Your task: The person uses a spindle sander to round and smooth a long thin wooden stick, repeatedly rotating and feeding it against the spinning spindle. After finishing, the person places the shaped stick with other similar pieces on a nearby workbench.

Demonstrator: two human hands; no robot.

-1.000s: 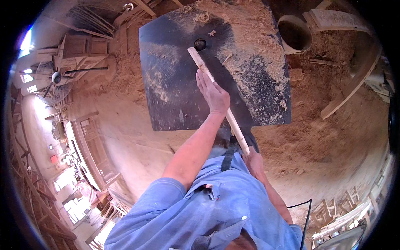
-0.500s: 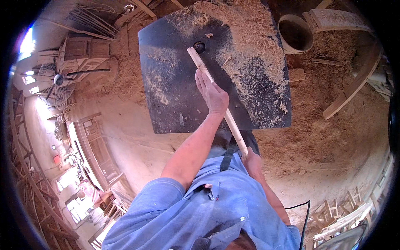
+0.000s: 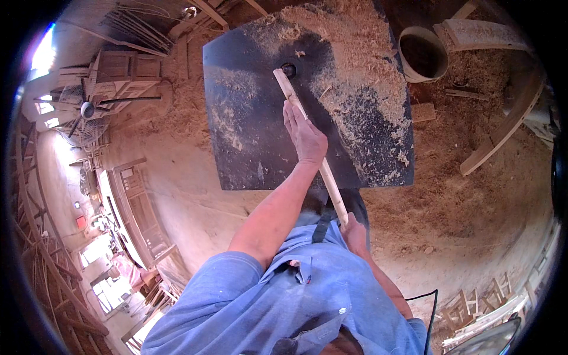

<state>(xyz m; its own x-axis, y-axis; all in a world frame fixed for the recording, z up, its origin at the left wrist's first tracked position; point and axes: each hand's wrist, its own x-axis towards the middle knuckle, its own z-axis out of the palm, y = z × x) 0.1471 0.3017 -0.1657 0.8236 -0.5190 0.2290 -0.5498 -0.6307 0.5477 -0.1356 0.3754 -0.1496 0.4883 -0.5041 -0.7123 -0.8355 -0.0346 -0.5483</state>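
A long, pale wooden strip lies slantwise over a dark machine table. Its far end is beside a round opening with a cutter spindle; whether they touch I cannot tell. My left hand rests over the strip's middle, fingers stretched along it toward the cutter, thumb hidden. Past the table's near edge, my right hand is closed round the strip's near end, close to my body.
Shavings and sawdust cover much of the table's right side. A bucket stands beyond its right edge, near a curved timber piece. Off to the left are a fan and a panelled wooden door.
The view has shifted a little. My right hand and the strip's near end have swung slightly left, while my left hand keeps its place on the strip.
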